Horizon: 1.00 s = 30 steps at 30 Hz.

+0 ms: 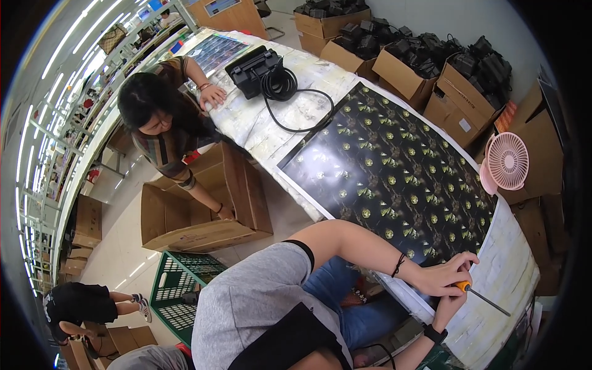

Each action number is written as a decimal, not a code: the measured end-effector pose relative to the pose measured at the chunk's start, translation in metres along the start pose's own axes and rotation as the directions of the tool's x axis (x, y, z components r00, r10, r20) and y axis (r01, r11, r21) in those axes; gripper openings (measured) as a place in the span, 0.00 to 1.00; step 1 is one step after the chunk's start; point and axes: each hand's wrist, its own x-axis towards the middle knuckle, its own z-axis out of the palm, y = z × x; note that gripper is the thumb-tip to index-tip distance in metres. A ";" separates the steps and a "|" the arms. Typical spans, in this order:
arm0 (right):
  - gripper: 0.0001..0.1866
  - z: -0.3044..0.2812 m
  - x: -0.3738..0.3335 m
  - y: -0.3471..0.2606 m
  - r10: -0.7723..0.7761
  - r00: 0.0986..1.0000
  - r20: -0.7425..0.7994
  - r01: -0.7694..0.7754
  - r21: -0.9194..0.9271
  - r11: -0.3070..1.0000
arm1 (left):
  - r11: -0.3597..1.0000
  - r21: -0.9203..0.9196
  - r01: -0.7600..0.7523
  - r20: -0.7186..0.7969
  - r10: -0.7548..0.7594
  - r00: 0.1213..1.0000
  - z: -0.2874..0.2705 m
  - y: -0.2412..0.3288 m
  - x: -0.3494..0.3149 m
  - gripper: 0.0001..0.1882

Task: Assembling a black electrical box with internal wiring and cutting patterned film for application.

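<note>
My left hand [443, 275], a dark band on its wrist, lies on the near edge of the long table [505, 271], fingers curled over the orange handle of a screwdriver [464, 287]. My right hand [449, 303], with a black watch below it, comes up from underneath and closes on the same handle. The thin metal shaft [490, 302] points right, over the pale marbled table cover. A dark sheet printed with small green and yellow motifs [388, 166] lies just beyond my hands.
A black case [253, 71] with a coiled black cable [280, 83] sits further up the table. Another person [160, 117] leans into an open cardboard box [203, 209]. A pink fan [507, 161], cartons of black devices [431, 61] and a green crate [179, 290] surround the table.
</note>
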 end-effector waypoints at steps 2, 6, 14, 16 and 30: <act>0.20 -0.002 0.001 0.001 0.000 0.998 0.056 0.003 -0.040 0.999 | 0.999 0.013 0.029 0.005 -0.030 1.000 0.000 -0.001 0.000 0.12; 0.19 -0.003 -0.001 0.004 0.010 0.998 0.057 -0.008 -0.047 0.999 | 0.999 0.011 0.047 0.007 -0.047 0.999 0.001 -0.001 -0.001 0.12; 0.17 -0.006 -0.003 0.013 0.019 0.999 0.030 -0.016 -0.088 0.996 | 0.997 0.030 0.077 -0.005 -0.077 0.997 0.001 0.001 -0.001 0.11; 0.17 -0.003 -0.002 0.007 0.008 1.000 0.023 -0.007 -0.067 0.998 | 0.997 0.031 0.068 -0.008 -0.068 0.998 0.000 0.001 -0.001 0.11; 0.19 -0.002 0.000 0.000 0.044 0.998 0.044 -0.040 -0.089 0.995 | 0.999 0.043 0.015 -0.022 -0.014 1.000 0.001 0.000 -0.001 0.11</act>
